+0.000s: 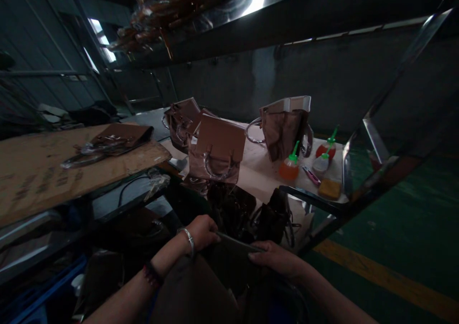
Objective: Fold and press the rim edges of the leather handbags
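My left hand (202,232), with a silver bracelet at the wrist, is closed on the upper left edge of a dark bag piece (229,262) at the bottom centre. My right hand (268,256) pinches the same edge farther right. Between them the edge runs nearly straight, sloping slightly down to the right. The lower part of the piece is dim and hard to make out. Just beyond my hands lie several dark bags (233,202). Behind these, a brown handbag (217,147) with wrapped handles stands on a pale table (251,178).
Another brown bag (283,133) stands near an orange bottle (289,170), a red bottle (328,149), a pink cutter (311,176) and a yellow sponge (329,189). A metal frame edge (315,200) juts out at right. Cardboard (43,166) covers the left table.
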Tool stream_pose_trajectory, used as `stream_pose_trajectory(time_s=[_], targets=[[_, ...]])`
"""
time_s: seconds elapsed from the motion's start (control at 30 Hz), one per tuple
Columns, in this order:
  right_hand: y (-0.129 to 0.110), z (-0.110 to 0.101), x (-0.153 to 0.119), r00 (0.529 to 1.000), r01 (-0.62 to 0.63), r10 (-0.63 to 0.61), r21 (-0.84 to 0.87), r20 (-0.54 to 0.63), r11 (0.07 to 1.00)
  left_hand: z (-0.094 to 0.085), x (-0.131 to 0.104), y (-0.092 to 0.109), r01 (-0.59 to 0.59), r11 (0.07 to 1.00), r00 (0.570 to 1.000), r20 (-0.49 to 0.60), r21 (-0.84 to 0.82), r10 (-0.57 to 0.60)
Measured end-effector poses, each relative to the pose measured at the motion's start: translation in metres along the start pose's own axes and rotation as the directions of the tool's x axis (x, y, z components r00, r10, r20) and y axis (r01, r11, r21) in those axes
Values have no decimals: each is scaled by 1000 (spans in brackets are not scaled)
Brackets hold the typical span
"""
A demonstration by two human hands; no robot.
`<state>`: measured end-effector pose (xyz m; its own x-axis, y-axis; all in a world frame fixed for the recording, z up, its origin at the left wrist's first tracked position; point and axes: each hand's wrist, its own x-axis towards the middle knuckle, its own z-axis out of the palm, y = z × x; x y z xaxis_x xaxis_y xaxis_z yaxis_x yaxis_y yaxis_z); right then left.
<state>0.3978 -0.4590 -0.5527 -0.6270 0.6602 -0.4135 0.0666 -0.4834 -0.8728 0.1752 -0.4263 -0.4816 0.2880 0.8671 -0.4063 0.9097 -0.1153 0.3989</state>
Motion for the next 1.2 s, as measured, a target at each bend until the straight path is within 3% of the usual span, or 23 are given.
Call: stream_pose_trajectory(time_s=[0.37,0.63,0.8,0.97,1.1,1.2], targets=[[-4,4,-2,1000,-1,0,-59,-12,998,4,9,-3,-8,1000,1000,-12,28,9],[-4,1,-3,997,71,-77,-229,-19,971,4,9,-1,18,996,999,-41,93,-14],[-6,-1,0,989,124,-146,-427,-20,896,3,5,4,47,992,998,-44,113,-42],[-21,3,-1,985,147,-167,-644,30,751,3,5,6,55,990,997,-58,127,-47],[-36,3,1,989,148,-92,-723,117,674,2,3,6,48,991,997,-70,125,-40],[-42,4,8,985,134,-12,-731,170,669,2,0,7,50,992,996,-85,115,-41]])
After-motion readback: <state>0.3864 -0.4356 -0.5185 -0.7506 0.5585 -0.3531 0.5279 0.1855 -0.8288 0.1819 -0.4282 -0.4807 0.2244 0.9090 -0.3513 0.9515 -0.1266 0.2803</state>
